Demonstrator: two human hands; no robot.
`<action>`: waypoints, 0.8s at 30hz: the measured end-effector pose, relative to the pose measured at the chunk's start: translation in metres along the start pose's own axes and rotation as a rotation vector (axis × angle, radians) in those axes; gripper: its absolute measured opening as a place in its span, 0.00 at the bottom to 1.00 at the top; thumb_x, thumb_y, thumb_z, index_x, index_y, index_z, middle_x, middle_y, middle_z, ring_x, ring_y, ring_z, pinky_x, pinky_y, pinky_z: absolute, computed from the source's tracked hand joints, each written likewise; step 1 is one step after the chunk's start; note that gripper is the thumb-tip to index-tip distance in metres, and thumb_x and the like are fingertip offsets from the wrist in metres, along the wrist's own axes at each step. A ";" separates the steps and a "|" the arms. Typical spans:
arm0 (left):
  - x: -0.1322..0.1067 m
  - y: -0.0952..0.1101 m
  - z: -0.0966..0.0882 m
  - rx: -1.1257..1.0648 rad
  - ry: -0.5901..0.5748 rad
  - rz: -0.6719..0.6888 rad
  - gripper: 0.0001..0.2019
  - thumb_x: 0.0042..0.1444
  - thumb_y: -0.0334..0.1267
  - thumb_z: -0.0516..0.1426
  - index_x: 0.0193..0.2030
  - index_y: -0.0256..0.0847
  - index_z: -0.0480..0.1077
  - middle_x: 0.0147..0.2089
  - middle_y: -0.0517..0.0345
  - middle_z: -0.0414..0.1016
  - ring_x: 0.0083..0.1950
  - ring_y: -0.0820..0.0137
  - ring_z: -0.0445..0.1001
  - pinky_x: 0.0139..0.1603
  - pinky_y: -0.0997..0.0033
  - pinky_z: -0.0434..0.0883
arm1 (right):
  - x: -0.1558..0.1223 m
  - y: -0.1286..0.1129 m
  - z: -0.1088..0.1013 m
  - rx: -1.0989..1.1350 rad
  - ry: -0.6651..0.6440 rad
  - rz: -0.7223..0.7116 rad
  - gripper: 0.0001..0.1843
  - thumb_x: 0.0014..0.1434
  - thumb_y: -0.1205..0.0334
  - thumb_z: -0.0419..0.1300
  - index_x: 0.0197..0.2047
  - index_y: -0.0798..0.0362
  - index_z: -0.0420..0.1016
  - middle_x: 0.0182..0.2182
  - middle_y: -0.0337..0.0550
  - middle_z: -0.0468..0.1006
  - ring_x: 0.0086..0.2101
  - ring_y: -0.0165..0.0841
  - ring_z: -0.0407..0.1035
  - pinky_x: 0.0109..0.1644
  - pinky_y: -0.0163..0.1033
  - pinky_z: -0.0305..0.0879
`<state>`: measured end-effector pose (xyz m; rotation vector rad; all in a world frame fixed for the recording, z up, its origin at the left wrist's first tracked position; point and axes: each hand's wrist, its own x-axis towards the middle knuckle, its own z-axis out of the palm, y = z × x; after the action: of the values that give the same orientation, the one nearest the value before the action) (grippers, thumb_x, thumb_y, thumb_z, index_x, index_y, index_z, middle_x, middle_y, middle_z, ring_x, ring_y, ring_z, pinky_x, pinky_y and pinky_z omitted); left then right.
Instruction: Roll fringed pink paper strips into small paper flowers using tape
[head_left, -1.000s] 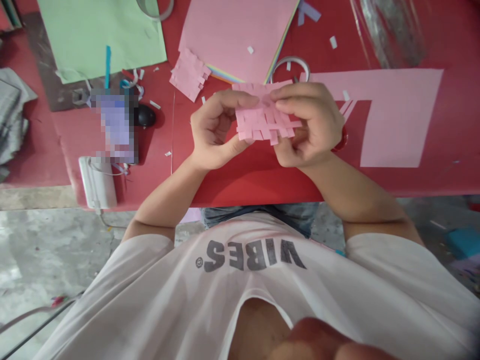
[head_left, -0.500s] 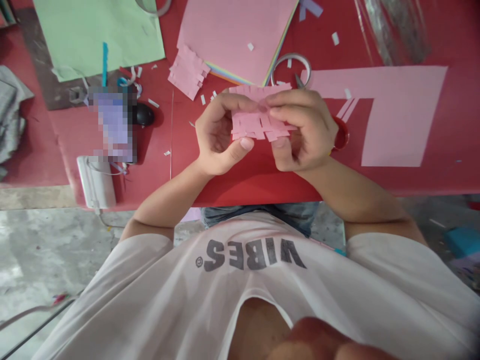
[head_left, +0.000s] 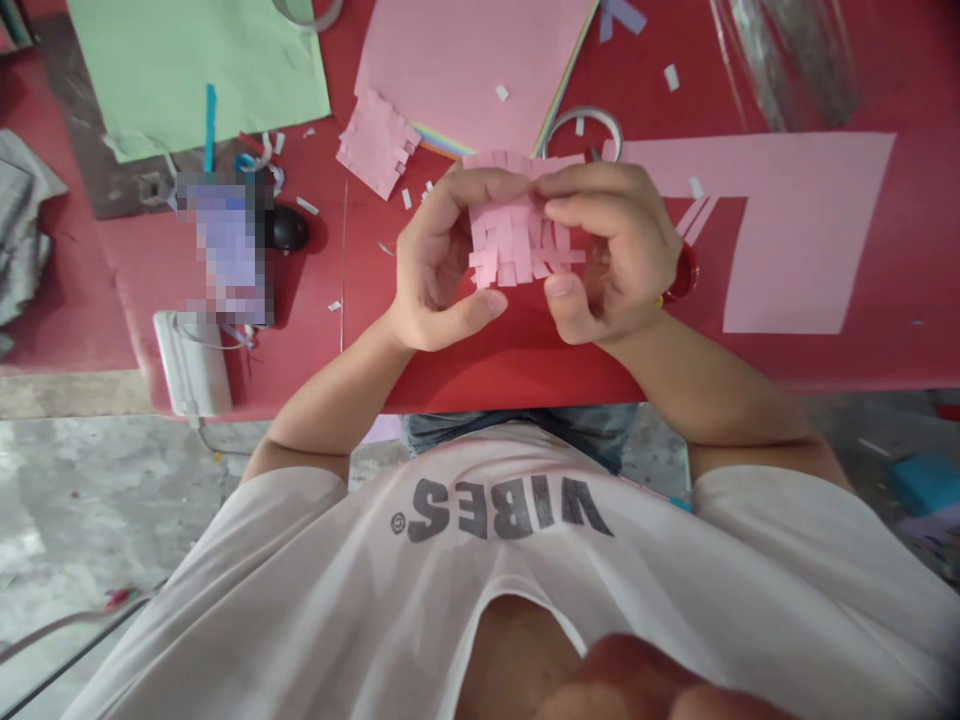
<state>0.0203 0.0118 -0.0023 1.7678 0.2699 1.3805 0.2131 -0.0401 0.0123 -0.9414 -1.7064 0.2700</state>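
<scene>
A red worktop (head_left: 525,370) stands over a grey floor (head_left: 90,500); a white box-shaped device (head_left: 191,365) lies along its near edge at left, a cut pink sheet (head_left: 802,240) towards the right; plain red runs between the forearms to the near edge; the woven pink paper (head_left: 514,240) is held over it, between the hands; it looks nearly square, long axis unclear, loose strip ends pointing at the near edge; left hand (head_left: 431,270) and right hand (head_left: 637,240) each grip its far part, index fingers bent across, thumbs spread away.
</scene>
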 end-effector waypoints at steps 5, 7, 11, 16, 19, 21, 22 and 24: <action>0.002 0.002 -0.003 0.050 -0.046 -0.020 0.42 0.43 0.66 0.70 0.64 0.54 0.68 0.53 0.54 0.72 0.50 0.57 0.79 0.40 0.61 0.80 | 0.002 0.007 -0.002 -0.001 -0.021 0.038 0.26 0.64 0.31 0.52 0.54 0.36 0.73 0.50 0.46 0.80 0.51 0.48 0.76 0.57 0.62 0.75; -0.001 0.001 -0.003 0.054 -0.041 -0.045 0.40 0.46 0.64 0.69 0.64 0.53 0.68 0.53 0.54 0.71 0.49 0.60 0.80 0.39 0.63 0.80 | 0.003 0.011 0.000 0.021 0.009 -0.067 0.25 0.64 0.32 0.54 0.55 0.37 0.73 0.49 0.45 0.81 0.49 0.47 0.77 0.55 0.61 0.76; -0.004 -0.003 -0.004 0.044 -0.043 -0.106 0.39 0.48 0.67 0.67 0.64 0.57 0.66 0.53 0.56 0.70 0.51 0.59 0.81 0.46 0.59 0.81 | 0.009 0.016 0.005 -0.007 0.045 -0.194 0.24 0.65 0.38 0.57 0.58 0.39 0.72 0.48 0.45 0.81 0.46 0.45 0.78 0.49 0.57 0.78; -0.003 -0.006 -0.006 0.022 -0.067 -0.103 0.39 0.48 0.67 0.67 0.65 0.58 0.66 0.53 0.57 0.70 0.52 0.58 0.81 0.46 0.58 0.82 | 0.008 0.012 0.004 0.078 0.077 -0.171 0.20 0.66 0.41 0.58 0.57 0.38 0.75 0.48 0.44 0.82 0.46 0.46 0.77 0.51 0.58 0.77; -0.001 -0.005 -0.006 0.021 -0.050 -0.081 0.38 0.49 0.65 0.68 0.64 0.57 0.67 0.52 0.56 0.70 0.51 0.58 0.81 0.44 0.59 0.81 | 0.003 0.015 0.002 0.085 -0.003 0.007 0.22 0.66 0.36 0.54 0.52 0.39 0.77 0.50 0.45 0.80 0.50 0.48 0.76 0.58 0.62 0.74; -0.001 -0.005 -0.005 0.018 -0.054 -0.080 0.37 0.49 0.64 0.68 0.64 0.58 0.67 0.52 0.57 0.71 0.51 0.58 0.81 0.43 0.60 0.81 | -0.001 0.020 0.002 0.076 -0.057 0.120 0.28 0.64 0.30 0.52 0.49 0.42 0.78 0.50 0.48 0.79 0.52 0.50 0.75 0.60 0.65 0.72; -0.002 -0.004 -0.004 0.015 -0.051 -0.091 0.37 0.50 0.64 0.68 0.64 0.57 0.67 0.52 0.57 0.71 0.51 0.58 0.81 0.43 0.60 0.81 | -0.002 0.022 0.002 0.077 -0.073 0.144 0.31 0.62 0.27 0.51 0.47 0.43 0.78 0.49 0.49 0.79 0.53 0.51 0.75 0.60 0.66 0.72; -0.003 -0.001 -0.002 0.005 -0.038 -0.130 0.36 0.51 0.64 0.67 0.65 0.58 0.66 0.53 0.57 0.71 0.52 0.58 0.81 0.46 0.58 0.81 | -0.003 0.026 0.003 0.076 -0.087 0.142 0.34 0.60 0.23 0.51 0.45 0.43 0.78 0.47 0.49 0.79 0.52 0.51 0.75 0.59 0.66 0.73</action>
<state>0.0181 0.0117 -0.0055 1.7472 0.3621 1.2535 0.2221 -0.0238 -0.0065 -1.0088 -1.6983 0.4724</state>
